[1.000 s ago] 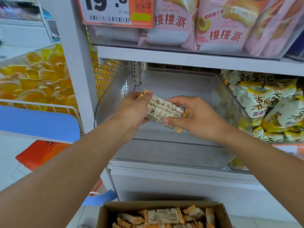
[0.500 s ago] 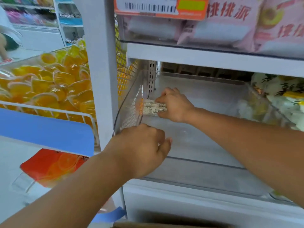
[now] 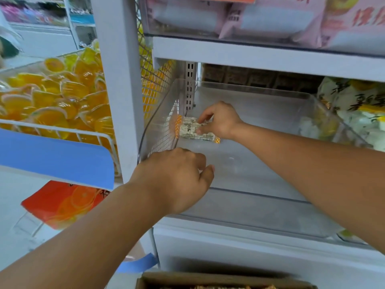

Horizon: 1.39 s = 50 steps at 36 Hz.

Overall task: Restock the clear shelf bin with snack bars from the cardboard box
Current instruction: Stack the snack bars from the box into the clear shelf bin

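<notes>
Shop aisle, white metal shelving (image 3: 260,57) with a pale upright post (image 3: 118,84) at its left edge. We note the right hand (image 3: 221,120) reaching deep into the clear bin (image 3: 239,207) on the middle shelf, fingers curled down onto a small stack of snack bars (image 3: 192,129) and pinching them against the bin floor. The bars lie flat at the bin's back-left corner, just beside its left wall; their wrappers are pale with orange checkered ends. We cannot tell how many bars are in the stack. The left hand (image 3: 177,178) hangs over the bin's front-left corner, back of the hand toward us, fingers loosely curled with the thumb sticking out to the right; we see nothing held in it. The rest of the bin floor shows bare clear plastic. To the right, a neighbouring bin holds white and yellow bags (image 3: 354,107) with dark printed characters. On the shelf above sit pink packets (image 3: 277,19), blurred. To the left of the post, a wire basket (image 3: 68,132) is piled with orange jelly cups (image 3: 52,94), fronted by a blue panel (image 3: 56,157). At the bottom edge, the rim of the cardboard box (image 3: 218,279) shows, with a strip of bars just visible inside it.
</notes>
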Motion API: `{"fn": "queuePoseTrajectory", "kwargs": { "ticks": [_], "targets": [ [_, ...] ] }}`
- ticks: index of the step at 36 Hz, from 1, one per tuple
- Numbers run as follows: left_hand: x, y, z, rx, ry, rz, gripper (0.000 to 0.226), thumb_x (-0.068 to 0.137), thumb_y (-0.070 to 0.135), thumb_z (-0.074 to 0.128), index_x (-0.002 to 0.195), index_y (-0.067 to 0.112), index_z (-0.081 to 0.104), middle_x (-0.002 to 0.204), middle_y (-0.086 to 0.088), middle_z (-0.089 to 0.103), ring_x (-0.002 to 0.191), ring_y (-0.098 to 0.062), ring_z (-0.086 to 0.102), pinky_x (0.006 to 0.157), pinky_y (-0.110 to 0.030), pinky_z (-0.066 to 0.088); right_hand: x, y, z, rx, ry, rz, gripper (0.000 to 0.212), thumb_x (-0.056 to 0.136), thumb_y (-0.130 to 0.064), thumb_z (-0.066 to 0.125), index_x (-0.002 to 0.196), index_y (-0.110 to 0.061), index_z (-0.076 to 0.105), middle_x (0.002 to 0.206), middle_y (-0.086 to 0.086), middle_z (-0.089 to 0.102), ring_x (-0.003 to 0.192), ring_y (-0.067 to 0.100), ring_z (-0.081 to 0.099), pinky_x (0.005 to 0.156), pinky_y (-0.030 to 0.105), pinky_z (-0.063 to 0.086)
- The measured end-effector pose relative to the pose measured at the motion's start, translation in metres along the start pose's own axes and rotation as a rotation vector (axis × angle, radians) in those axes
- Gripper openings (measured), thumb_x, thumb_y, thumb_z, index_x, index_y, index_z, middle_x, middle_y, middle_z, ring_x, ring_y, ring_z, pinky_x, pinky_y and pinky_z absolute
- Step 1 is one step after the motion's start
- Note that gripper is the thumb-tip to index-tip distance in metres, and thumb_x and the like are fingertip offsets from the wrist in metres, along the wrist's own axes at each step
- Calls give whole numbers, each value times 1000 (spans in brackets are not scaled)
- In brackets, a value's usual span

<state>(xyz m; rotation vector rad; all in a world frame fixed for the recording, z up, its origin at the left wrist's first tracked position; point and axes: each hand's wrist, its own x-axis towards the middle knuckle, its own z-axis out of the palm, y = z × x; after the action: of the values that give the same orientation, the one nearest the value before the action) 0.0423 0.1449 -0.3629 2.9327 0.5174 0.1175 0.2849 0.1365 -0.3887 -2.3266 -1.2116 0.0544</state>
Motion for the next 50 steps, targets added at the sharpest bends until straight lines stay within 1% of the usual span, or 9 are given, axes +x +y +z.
{"fn": "queuePoseTrajectory", "kwargs": {
  "ticks": [20,24,28,31,33,37,42,46,50],
  "targets": [
    [1,-1,3,-35,57,22,40,98,54,31,109,32,62,119,6,62,107,-25,60,81,-34,45,-59,-29,-66,-208,-47,-93,37,82,-38,80,111,-16,72,112,0,66,96,12,57,78,23,39],
    [-14,10,1,-29,474,195,29,97,45,43,85,25,61,86,1,69,79,-29,64,60,-30,36,-171,-49,-95,77,502,-201,13,90,-32,70,89,-20,72,79,-11,67,73,3,61,72,18,50],
    [-52,37,10,-161,679,473,33,94,33,51,62,22,46,56,7,45,51,-19,44,50,-26,29,-291,-36,-51,296,836,-119,37,99,-20,56,65,-4,60,54,2,52,50,11,47,50,24,34],
    [-84,60,48,-61,529,537,34,93,35,49,63,19,46,58,4,48,52,-19,48,48,-24,30,-343,7,20,236,509,136,41,99,-34,53,62,-17,47,52,-4,43,49,11,44,49,30,31],
    [-100,64,99,93,52,385,30,95,47,43,81,21,49,83,1,58,77,-21,61,59,-30,41,-376,40,70,73,21,372,26,93,-52,56,84,-28,56,77,-6,63,71,9,61,58,31,46],
    [-150,41,200,99,-626,-220,102,76,87,37,153,20,25,157,-11,22,139,-40,29,106,-53,38,-441,74,114,-101,-477,585,128,56,-99,44,158,-28,12,164,4,18,150,30,18,116,48,33],
    [-221,37,267,-325,-621,-551,131,56,95,54,157,34,-5,162,-10,-24,149,-39,-17,119,-56,5,-444,56,106,47,-584,533,130,55,-103,42,159,-33,3,168,2,5,152,32,12,120,54,23],
    [-225,41,270,-337,-554,-560,123,56,94,55,156,40,10,164,-7,-17,150,-40,-6,119,-56,11,-449,57,102,-136,-838,372,140,54,-82,75,157,-36,-7,167,5,-10,151,38,13,118,56,28],
    [-220,49,246,-233,-660,-513,133,51,90,65,157,33,10,164,-13,-13,147,-48,3,119,-55,17,-464,52,115,-220,-710,334,119,69,-60,82,157,-32,6,163,11,5,143,45,25,109,55,40]
  ]
}}
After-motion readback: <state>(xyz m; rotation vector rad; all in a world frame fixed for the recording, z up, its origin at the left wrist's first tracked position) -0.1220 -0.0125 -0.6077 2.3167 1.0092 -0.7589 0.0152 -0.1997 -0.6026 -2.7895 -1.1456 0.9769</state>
